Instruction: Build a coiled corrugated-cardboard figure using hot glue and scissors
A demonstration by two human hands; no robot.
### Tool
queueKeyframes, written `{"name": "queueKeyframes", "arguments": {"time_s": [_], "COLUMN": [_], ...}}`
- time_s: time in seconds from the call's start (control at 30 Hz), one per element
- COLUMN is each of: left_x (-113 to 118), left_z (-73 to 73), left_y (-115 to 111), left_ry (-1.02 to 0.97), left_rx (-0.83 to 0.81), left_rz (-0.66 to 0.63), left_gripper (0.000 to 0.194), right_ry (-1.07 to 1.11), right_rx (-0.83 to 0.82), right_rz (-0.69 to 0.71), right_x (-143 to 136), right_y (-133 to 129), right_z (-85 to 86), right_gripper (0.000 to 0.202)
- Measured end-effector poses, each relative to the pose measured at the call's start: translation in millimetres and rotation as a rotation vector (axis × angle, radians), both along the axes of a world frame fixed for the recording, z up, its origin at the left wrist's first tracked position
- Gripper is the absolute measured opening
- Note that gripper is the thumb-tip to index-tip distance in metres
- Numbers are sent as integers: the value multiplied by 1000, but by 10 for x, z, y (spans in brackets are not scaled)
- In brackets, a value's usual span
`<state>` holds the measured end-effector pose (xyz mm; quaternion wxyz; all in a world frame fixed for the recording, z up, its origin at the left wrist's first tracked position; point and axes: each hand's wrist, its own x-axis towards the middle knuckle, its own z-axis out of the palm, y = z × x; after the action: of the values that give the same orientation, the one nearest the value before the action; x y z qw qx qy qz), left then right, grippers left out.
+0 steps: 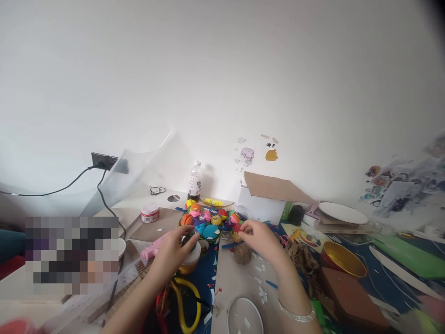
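Head view: cluttered craft table [239, 283] against white wall [222, 83].

I see a pile of small balls [208, 219] striped in orange, pink, blue, yellow and green. My right hand [259, 239] wears a silver bangle [297, 315]. Near the bench's right edge sits a gold-lined red bowl [342, 260]; the glue gun [153, 250] is pink.

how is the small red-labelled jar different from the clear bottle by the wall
The jar is squat and wide; the bottle is tall and narrow. The jar stands further left and nearer the left hand; the bottle stands back at the wall. Both stand upright, with white tops and red on their labels.
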<state>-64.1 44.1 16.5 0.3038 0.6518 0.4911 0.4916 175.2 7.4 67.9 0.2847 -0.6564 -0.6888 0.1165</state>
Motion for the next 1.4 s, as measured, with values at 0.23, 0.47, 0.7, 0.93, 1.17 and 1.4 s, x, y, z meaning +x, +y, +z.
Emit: {"name": "queueKeyframes", "arguments": {"time_s": [0.23, 0.47, 0.7, 0.93, 1.17, 1.4], "left_x": [-23, 46, 743, 968, 988, 906], "left_z": [10, 107, 135, 104, 158, 143], "left_y": [-27, -373, -394, -334, -430, -451], "left_ry": [122, -29, -865, -1134, -1237, -909], "left_rx": [159, 477, -358, -644, -633, -372], "left_rz": [87, 0, -287, -260, -407, -485], "left_gripper": [35, 19, 31, 33, 58, 66], "right_ry": [-215, -151, 349, 47, 46, 224], "right_rx": [-185, -219, 118, 271, 363, 644], "right_rz": [40, 95, 281, -95, 46, 370], "right_x": [0, 68, 273, 326, -126, -717], "right_y": [61, 87, -214, -199, -427, -1111], "right_z": [-311, -211, -240, -727, -557, -878], "right_gripper": [42, 41, 42, 50, 41, 43]}}
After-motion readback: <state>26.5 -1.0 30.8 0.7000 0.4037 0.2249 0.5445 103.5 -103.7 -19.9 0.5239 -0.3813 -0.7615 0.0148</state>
